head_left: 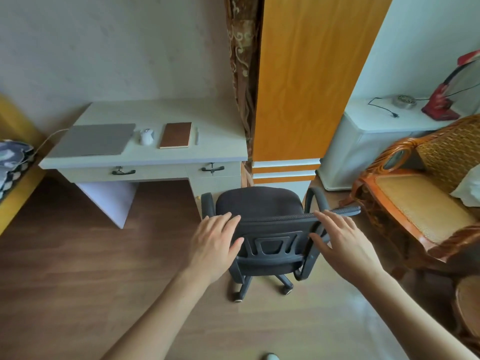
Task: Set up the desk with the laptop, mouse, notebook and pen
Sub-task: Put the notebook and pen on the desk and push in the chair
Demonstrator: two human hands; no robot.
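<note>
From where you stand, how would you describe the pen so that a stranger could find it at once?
Look at the pale desk against the wall, left of the orange wooden panel. Four things lie in a row on it: laptop, mouse, brown notebook, then the pen. It is the thin light stick, rightmost, just right of the notebook.

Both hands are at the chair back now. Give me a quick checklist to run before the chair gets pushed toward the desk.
1. Left hand on the chair backrest: ok, fingers lie over the top edge.
2. Right hand on the backrest: ok, fingers straight, not curled.
3. Floor between chair and desk: ok, bare wood.
4. Chair lined up with the knee space: not ok, it stands off to the right.
5. Laptop, mouse, notebook, pen on the desk: ok, in a row.
6. Laptop open: not ok, lid closed.
</note>
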